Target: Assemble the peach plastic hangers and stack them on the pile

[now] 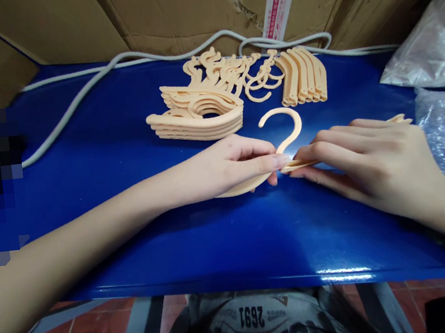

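Note:
A peach plastic hanger with a curved hook lies on the blue table between my hands. My left hand grips its left arm, thumb and fingers closed near the hook's base. On the right arm rests my right hand, its fingers pinched on the plastic where the two arms meet. The tip of that arm sticks out past my right knuckles.
Behind lie a stack of hanger arms, a heap of loose hooks and a row of curved pieces. A grey cable runs along the back. Cardboard boxes wall the rear; clear plastic bags sit right.

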The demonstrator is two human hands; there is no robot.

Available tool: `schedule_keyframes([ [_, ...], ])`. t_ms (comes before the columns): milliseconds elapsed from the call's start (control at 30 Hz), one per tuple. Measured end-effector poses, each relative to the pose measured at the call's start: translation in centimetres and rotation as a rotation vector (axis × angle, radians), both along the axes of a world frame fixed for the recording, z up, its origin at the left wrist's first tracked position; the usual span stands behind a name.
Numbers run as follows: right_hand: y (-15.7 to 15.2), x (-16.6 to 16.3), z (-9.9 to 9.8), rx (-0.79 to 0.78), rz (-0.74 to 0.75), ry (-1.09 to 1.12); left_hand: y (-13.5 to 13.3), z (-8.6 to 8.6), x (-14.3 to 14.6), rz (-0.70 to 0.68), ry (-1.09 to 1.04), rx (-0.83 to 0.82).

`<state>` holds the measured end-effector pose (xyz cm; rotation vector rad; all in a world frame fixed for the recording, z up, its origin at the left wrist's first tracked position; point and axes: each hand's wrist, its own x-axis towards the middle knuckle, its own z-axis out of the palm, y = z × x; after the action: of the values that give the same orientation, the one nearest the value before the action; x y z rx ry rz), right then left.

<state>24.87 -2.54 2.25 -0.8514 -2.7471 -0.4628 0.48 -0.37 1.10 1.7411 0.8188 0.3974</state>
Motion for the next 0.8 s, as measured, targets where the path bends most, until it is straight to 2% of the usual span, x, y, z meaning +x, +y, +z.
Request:
schedule_keyframes([
  [167,0.00,-0.07,0.08,-0.038,-0.036,-0.030,0.10,-0.23,-0.03,0.001,-0.022,-0.013],
  [633,-0.01,0.16,-0.15,-0.029,0.024,-0.011,-0.03,-0.49,-0.01,-0.013,-0.024,-0.012],
  [800,0.03,0.20,-0.19,0.012,0.046,-0.028,0.05,-0.48,-0.01,-0.057,-0.040,-0.022],
])
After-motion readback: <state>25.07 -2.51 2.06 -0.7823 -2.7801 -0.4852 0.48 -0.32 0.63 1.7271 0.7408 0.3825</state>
